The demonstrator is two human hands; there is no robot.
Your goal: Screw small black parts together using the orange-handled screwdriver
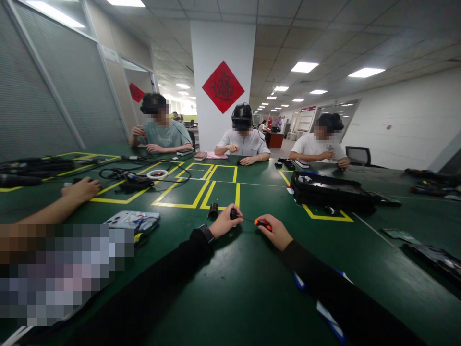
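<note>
In my right hand (276,232) is a screwdriver (263,225) with an orange and black handle, its thin shaft pointing left. My left hand (225,222) grips a small black cylindrical part (234,214), and the screwdriver's tip reaches up to it. Whether the tip sits in a screw is too small to tell. Just left of my left hand, another black cylindrical part (213,210) stands on the green table (230,298). Both hands are held low over the tabletop.
A large black case-like housing (327,188) lies to the right. Cables (135,180) and a white ring (157,174) spread over the left side. Another person's hand (82,189) rests at left, near a light-blue phone-like item (133,220). Several people sit across the table.
</note>
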